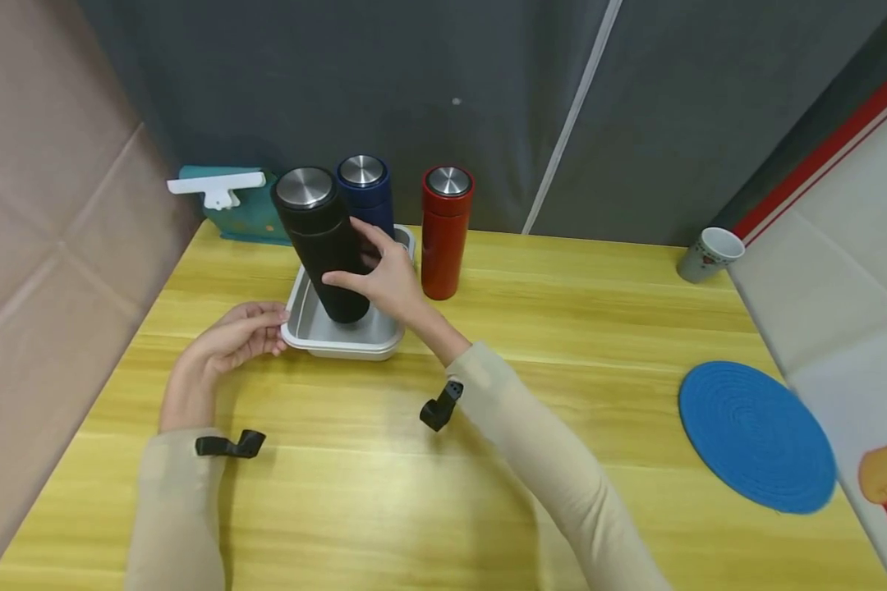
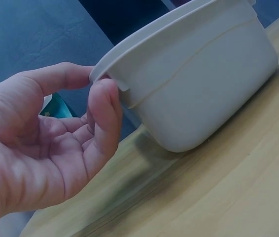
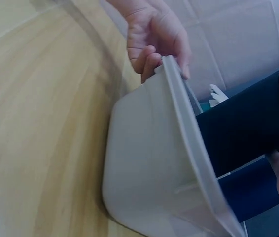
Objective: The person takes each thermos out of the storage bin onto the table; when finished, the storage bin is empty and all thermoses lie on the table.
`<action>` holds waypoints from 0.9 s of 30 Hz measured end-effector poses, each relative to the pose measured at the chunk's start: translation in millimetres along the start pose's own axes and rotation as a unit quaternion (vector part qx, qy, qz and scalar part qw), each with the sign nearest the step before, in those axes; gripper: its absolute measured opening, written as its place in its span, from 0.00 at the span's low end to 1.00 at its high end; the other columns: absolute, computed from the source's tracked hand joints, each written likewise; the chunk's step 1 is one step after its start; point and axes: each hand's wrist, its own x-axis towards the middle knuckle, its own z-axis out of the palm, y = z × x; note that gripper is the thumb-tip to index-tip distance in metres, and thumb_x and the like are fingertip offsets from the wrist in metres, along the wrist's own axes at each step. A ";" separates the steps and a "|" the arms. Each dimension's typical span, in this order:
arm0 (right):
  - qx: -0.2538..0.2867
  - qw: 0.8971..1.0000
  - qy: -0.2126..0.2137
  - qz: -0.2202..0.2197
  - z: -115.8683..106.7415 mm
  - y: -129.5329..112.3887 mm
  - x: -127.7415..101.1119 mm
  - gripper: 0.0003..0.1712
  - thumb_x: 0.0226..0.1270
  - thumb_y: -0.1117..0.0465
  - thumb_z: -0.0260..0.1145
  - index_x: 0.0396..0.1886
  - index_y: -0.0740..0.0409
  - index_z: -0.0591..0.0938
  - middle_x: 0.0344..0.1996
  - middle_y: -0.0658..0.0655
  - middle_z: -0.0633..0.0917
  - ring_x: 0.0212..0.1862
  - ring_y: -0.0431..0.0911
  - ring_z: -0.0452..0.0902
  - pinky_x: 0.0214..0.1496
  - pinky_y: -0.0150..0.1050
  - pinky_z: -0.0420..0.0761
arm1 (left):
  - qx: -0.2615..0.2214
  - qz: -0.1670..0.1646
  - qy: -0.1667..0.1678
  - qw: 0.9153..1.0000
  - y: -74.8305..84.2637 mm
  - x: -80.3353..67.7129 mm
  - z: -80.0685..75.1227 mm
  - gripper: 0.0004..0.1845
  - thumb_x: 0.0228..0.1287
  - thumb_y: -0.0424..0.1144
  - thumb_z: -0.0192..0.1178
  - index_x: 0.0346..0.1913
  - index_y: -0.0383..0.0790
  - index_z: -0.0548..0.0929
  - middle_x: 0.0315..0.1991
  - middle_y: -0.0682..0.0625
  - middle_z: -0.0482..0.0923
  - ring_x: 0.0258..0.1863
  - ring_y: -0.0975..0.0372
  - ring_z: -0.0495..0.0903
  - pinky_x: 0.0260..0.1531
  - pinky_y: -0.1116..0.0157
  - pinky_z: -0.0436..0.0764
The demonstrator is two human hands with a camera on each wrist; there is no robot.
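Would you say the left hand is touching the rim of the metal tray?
Touching. The left wrist view shows the left hand with thumb over and a fingertip under the rim of the metal tray; the right wrist view agrees.

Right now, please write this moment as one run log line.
right hand: grips black flask, tilted in metal tray | left hand: pinches tray rim | blue flask: in tray | red flask: on table

Black flask (image 1: 325, 246) with steel lid, tilted, base in metal tray (image 1: 306, 328)
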 end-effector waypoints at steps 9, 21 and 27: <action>-0.002 1.000 0.013 -0.024 -12.9 -15.8 -1.2 0.44 0.50 0.63 0.79 0.67 0.60 0.70 0.57 0.57 0.78 0.56 0.41 0.74 0.56 0.32 0.75 | 0.002 -0.001 0.005 1.000 1.6 0.3 1.0 0.08 0.76 0.33 0.47 0.49 0.29 0.70 0.32 0.44 0.81 0.26 0.61 0.78 0.28 0.69 0.79; -0.031 0.999 0.030 -0.026 -27.5 -36.0 -4.9 0.43 0.51 0.60 0.79 0.67 0.57 0.70 0.55 0.54 0.78 0.55 0.41 0.74 0.55 0.33 0.76 | -0.002 0.003 0.006 1.000 1.2 -0.5 -2.9 0.08 0.76 0.32 0.47 0.49 0.29 0.71 0.33 0.44 0.81 0.27 0.62 0.79 0.28 0.69 0.79; -0.010 0.998 0.047 -0.030 -38.7 -39.8 -9.6 0.41 0.49 0.61 0.80 0.64 0.56 0.73 0.49 0.52 0.80 0.50 0.42 0.74 0.54 0.34 0.77 | -0.003 0.005 -0.005 1.000 2.0 0.6 -5.2 0.08 0.76 0.32 0.46 0.48 0.30 0.73 0.33 0.44 0.80 0.27 0.62 0.78 0.28 0.69 0.79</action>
